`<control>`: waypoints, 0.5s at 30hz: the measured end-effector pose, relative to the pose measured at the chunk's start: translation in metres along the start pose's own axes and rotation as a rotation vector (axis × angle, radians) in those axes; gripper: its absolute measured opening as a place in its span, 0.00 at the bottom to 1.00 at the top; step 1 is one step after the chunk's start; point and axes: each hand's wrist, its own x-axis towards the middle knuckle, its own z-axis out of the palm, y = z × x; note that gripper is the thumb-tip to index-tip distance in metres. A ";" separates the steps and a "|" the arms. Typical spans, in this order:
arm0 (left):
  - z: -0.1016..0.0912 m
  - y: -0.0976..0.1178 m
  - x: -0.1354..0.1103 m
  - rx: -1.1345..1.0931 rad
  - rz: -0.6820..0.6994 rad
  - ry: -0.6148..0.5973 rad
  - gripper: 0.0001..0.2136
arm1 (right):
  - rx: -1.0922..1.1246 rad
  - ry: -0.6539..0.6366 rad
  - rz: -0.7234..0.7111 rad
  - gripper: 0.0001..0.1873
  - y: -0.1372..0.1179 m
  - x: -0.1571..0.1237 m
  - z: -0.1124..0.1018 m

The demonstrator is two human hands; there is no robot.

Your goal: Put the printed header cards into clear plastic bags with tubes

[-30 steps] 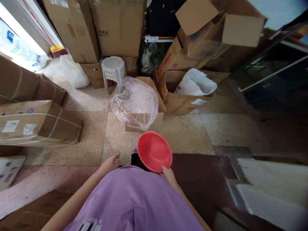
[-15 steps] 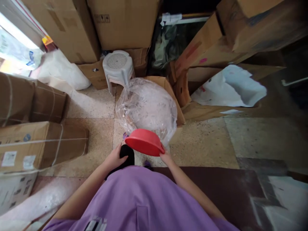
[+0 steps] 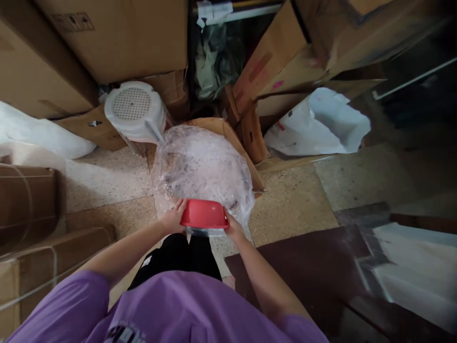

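A red plastic basin (image 3: 204, 214) is between my two hands, tilted so that its outer wall shows and its rim lies toward my body. My left hand (image 3: 174, 218) grips its left end, fingers pressed along the side. At the opposite end, my right hand (image 3: 233, 227) is closed on the rim; some of its fingers are hidden. Just beyond and beneath the basin, a large clear plastic bag (image 3: 210, 166) sits bunched up in an open cardboard carton (image 3: 246, 147). Whitish contents show through the plastic, but I cannot make out what they are.
A white plastic stool (image 3: 132, 105) stands beyond the bag to the left. A white sack (image 3: 321, 124) leans among cardboard at the right. Strapped boxes (image 3: 53, 267) line the left side, and tall cartons (image 3: 121, 38) stand at the back. A dark brown board (image 3: 300, 271) lies at lower right.
My left hand has come up from beside my leg and taken hold of the basin's left end. The basin has turned from showing its inside to showing its outer wall. The view has shifted rightward.
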 end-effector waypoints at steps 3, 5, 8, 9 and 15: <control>0.008 0.016 0.046 0.090 0.014 0.007 0.43 | -0.162 0.023 -0.054 0.39 0.008 0.035 -0.019; 0.012 0.022 0.083 0.143 0.002 0.031 0.40 | -0.260 0.038 -0.083 0.40 0.010 0.066 -0.030; 0.012 0.018 0.146 0.192 -0.024 0.080 0.35 | -0.374 0.061 -0.132 0.40 0.007 0.124 -0.042; 0.010 0.014 0.168 0.198 -0.030 0.097 0.34 | -0.404 0.070 -0.146 0.40 0.005 0.146 -0.045; 0.001 -0.035 0.304 0.187 -0.055 0.190 0.35 | -0.508 0.110 -0.193 0.40 -0.020 0.282 -0.044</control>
